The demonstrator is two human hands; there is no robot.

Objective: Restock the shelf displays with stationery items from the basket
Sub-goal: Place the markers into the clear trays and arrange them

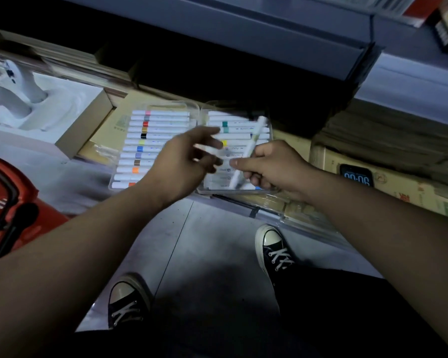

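Two bare forearms reach down and forward, with a black left shoe and right shoe planted on the grey floor below them.

Ahead of the shoes sits the right tray, clear plastic, on flattened cardboard under the dark shelf. It holds white markers lying side by side, their long axes running left to right, with green and yellow bands showing. Touching its left side is the left tray, also clear, filled with a neat row of markers lying the same way, banded pink, red, black, blue, brown and orange.

Over the right tray, the right grip is clenched round one white marker. That marker is tilted across the others, its long axis running from the tray's near edge up and away toward the shelf, its far end above the tray's back right corner.

The left grip hovers over the seam between the trays, fingers stretched out and loose, holding nothing. It is blurred, so I can't tell whether it touches the pens.

Far left of the right tray stands a red basket; what is in it I can't see. Behind the basket, a box holds a white moulded insert. Right of the tray, a carton carries a small timer.
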